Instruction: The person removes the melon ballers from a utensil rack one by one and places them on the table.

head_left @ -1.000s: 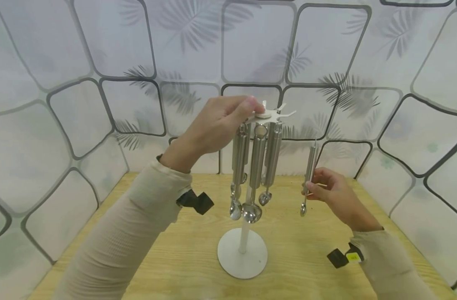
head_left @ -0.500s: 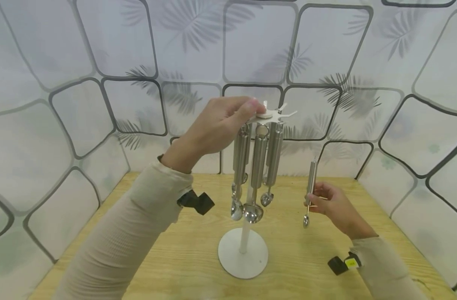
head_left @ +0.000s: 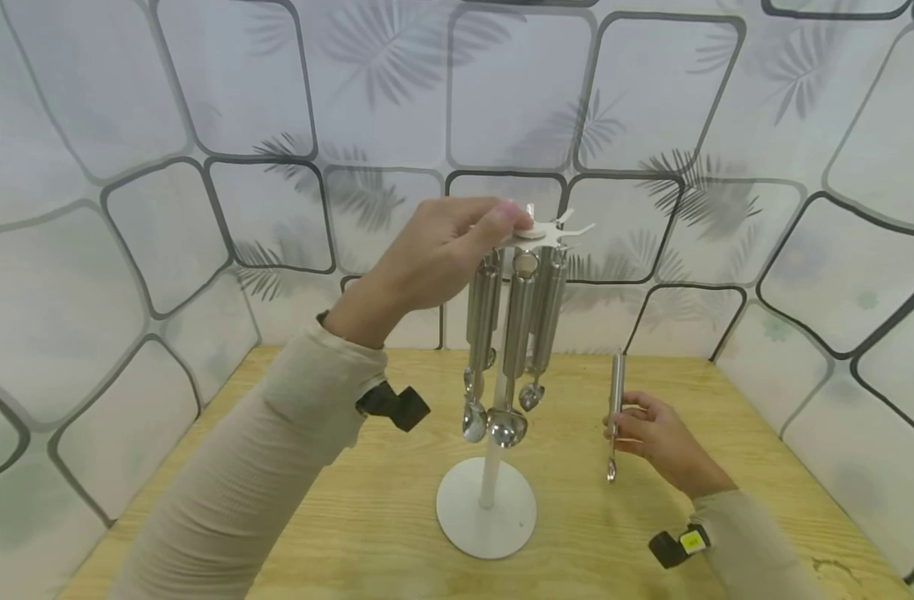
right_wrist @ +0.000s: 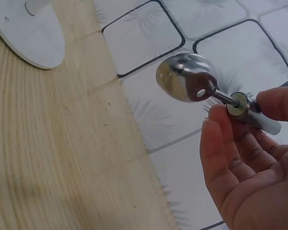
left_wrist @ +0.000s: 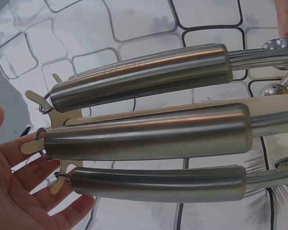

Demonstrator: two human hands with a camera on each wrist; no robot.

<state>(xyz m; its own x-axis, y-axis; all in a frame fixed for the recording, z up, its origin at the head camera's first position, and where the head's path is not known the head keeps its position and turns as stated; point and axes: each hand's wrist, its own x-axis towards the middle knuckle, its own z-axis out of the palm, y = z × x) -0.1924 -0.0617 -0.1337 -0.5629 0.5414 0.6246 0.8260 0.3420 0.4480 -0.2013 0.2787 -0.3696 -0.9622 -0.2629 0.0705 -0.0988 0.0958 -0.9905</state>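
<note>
A white utensil rack (head_left: 486,508) with a round base and hooked top stands mid-table. Several steel-handled utensils hang from it, among them a ladle (head_left: 506,427). My left hand (head_left: 445,254) holds the rack's top, thumb and forefinger at its centre knob. The left wrist view shows the fingers (left_wrist: 26,184) of that hand behind the hooks, beside the hanging handles (left_wrist: 149,132). To the right of the rack, my right hand (head_left: 662,437) grips a steel spoon (head_left: 616,387) by its handle, bowl downward, apart from the rack. Its shiny rounded bowl (right_wrist: 187,76) fills the right wrist view's middle.
The light wooden table (head_left: 352,517) carries the rack. A patterned cloth wall (head_left: 382,100) closes off the back and both sides. Bare hooks (head_left: 576,230) stick out at the rack top's right side. Each sleeve bears a black wrist camera (head_left: 392,406).
My right hand has lowered the spoon toward the table, staying to the right of the rack. My left hand stays on the rack's top.
</note>
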